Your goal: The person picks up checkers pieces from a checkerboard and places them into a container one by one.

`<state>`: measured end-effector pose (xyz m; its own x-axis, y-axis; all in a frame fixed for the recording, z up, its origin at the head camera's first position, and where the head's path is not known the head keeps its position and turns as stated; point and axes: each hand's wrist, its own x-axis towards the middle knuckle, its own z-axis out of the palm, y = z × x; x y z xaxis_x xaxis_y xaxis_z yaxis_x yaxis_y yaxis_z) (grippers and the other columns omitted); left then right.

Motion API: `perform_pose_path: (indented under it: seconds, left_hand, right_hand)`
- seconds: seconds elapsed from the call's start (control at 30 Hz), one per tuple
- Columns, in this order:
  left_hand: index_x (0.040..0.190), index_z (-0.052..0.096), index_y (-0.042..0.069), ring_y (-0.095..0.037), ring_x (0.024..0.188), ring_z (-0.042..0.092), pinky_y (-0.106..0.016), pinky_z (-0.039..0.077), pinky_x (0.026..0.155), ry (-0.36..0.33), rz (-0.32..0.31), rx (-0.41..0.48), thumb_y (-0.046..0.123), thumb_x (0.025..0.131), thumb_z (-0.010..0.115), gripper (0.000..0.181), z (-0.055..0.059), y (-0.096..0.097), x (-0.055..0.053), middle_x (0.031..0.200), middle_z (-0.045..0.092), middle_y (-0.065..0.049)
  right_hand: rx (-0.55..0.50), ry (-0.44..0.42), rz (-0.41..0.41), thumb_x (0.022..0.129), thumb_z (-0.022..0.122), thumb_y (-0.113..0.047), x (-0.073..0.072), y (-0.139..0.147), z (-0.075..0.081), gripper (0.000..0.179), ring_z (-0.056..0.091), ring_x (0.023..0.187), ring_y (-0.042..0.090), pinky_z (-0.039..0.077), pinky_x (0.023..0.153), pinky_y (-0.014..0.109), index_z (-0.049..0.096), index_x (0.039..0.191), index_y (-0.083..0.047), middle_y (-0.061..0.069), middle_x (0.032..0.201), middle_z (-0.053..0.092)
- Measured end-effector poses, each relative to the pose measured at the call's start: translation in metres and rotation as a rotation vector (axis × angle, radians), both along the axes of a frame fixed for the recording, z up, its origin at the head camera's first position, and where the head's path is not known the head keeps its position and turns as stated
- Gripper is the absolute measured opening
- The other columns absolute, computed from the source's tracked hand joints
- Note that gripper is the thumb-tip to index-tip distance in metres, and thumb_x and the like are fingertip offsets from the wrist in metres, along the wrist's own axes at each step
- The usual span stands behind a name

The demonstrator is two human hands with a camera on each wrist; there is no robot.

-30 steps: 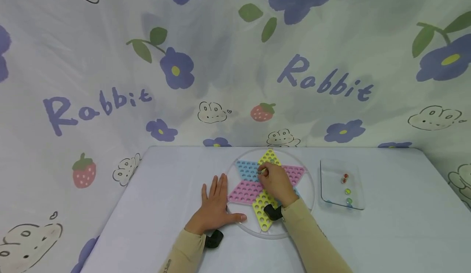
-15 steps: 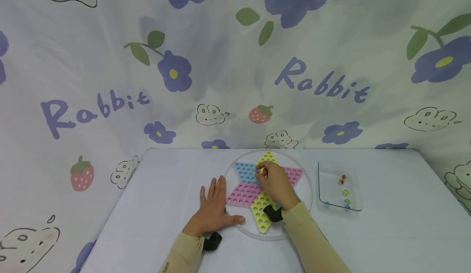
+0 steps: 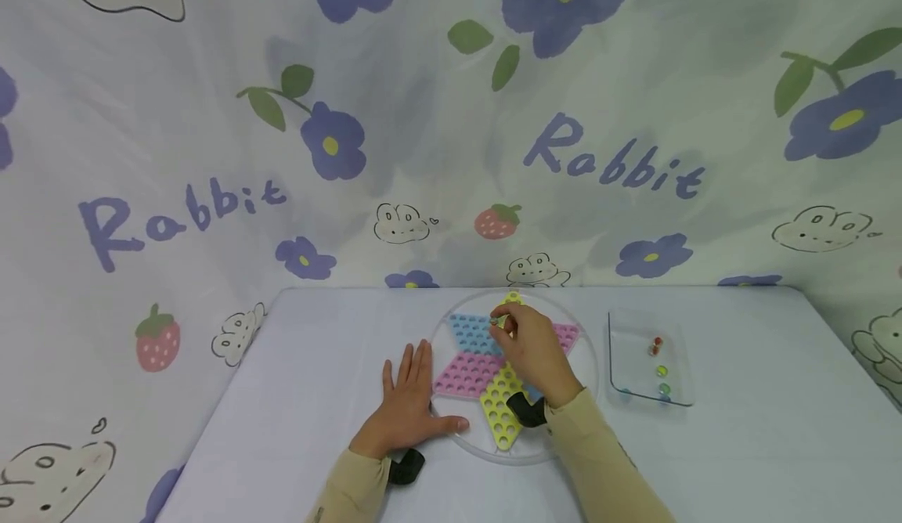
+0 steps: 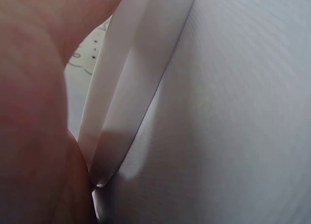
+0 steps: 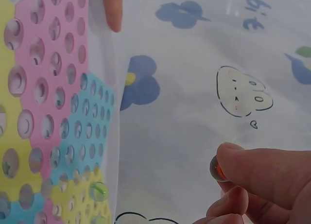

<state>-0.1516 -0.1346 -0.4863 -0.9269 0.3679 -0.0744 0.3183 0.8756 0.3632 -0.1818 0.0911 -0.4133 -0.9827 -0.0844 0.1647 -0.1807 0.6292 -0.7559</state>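
A round board (image 3: 461, 378) with a six-pointed star of yellow, pink and blue holed sections lies on the table. My right hand (image 3: 535, 351) is over its far yellow point and pinches a glass marble (image 5: 215, 169) with an orange tint between thumb and fingers. The marble is apart from the board in the right wrist view. Two greenish marbles, one of them a clear green marble (image 5: 98, 191), sit on the yellow section there. My left hand (image 3: 405, 413) lies with straight fingers spread at the board's left edge, its thumb reaching over the rim (image 4: 119, 88).
Right of the board stands a clear plastic tray (image 3: 610, 351) with several loose marbles, among them a yellow-green marble (image 3: 662, 370) and a red-tinted marble (image 3: 658, 341). A printed curtain (image 3: 352, 218) hangs behind the table's far edge.
My right hand with the marble has shifted slightly up and away from the blue section. My left hand has kept its place on the board's edge. The head view has tilted a little.
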Motion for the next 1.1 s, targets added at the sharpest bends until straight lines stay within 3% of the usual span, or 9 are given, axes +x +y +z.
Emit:
perform_pose_path:
  seconds: [0.5,0.83,1.1]
  left_hand:
    - [0.147,-0.001,-0.001,-0.034,0.14,-0.005,-0.061,-0.006,0.104,0.037,-0.008,0.02,0.082,0.064,0.053,0.129,-0.004,0.0,-0.001,0.154,0.0,-0.017]
    - [0.147,-0.001,-0.001,-0.034,0.14,-0.006,-0.061,-0.006,0.104,0.011,-0.001,0.008,0.082,0.064,0.054,0.13,0.0,0.0,-0.001,0.154,-0.001,-0.017]
    - [0.147,-0.001,0.0,-0.034,0.14,-0.007,-0.061,-0.007,0.104,0.002,-0.005,0.026,0.08,0.065,0.055,0.128,0.0,0.0,-0.001,0.154,-0.001,-0.016]
  right_hand:
    - [0.002,0.083,0.009,0.088,0.064,-0.024,0.008,-0.001,0.007,0.015,0.038,0.049,0.011,0.034,0.047,0.025,0.065,0.1,-0.016,-0.004,0.067,0.048]
    - [-0.015,0.103,0.012,0.087,0.066,-0.018,0.013,0.004,0.014,0.015,0.04,0.052,0.012,0.035,0.049,0.025,0.066,0.101,-0.011,-0.003,0.069,0.048]
    - [0.034,0.128,-0.032,0.087,0.065,-0.02,0.018,0.02,0.017,0.016,0.04,0.054,0.013,0.035,0.05,0.027,0.066,0.102,-0.013,-0.004,0.069,0.048]
